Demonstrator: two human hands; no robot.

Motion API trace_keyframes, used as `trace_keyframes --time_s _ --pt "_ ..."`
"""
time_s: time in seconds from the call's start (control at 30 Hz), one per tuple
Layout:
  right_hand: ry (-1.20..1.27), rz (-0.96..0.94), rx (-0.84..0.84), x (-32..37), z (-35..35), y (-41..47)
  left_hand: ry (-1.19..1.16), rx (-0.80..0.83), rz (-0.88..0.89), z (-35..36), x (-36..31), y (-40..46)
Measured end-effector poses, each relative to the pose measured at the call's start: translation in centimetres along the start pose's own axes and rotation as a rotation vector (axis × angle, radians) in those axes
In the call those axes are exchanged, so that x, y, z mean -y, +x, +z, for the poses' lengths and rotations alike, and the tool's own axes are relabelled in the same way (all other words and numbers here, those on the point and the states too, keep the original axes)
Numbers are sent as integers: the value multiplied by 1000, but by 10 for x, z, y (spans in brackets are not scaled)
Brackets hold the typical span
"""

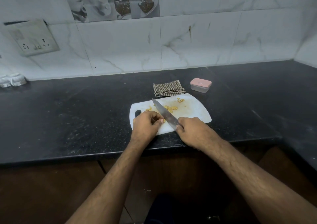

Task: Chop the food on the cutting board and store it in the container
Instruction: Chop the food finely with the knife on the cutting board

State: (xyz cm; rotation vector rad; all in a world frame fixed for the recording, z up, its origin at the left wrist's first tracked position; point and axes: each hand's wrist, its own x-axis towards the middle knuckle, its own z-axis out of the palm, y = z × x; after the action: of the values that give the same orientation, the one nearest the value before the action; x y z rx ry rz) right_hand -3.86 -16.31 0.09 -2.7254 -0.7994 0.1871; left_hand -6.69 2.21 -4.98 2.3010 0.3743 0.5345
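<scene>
No legible text, labels, brands or numbers, small mark on pink container lid (200, 83) too blurred to read

Both hands, the left (145, 126) and the right (190, 129), sit on the near edge of the cutting board (193, 110). Beyond them a folded cloth (168, 88) touches the board's far edge, with a lidded container (200, 85) just beside it. Left and right of the hands the dark desk (68, 117) lies bare; the tiled wall (188, 40) closes the back.
</scene>
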Motion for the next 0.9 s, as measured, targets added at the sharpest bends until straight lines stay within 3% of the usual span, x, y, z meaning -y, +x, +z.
trace_keyframes --time_s 0.9 --pt "-179 49 51 22 -8 -6 54 10 -18 4 2 4"
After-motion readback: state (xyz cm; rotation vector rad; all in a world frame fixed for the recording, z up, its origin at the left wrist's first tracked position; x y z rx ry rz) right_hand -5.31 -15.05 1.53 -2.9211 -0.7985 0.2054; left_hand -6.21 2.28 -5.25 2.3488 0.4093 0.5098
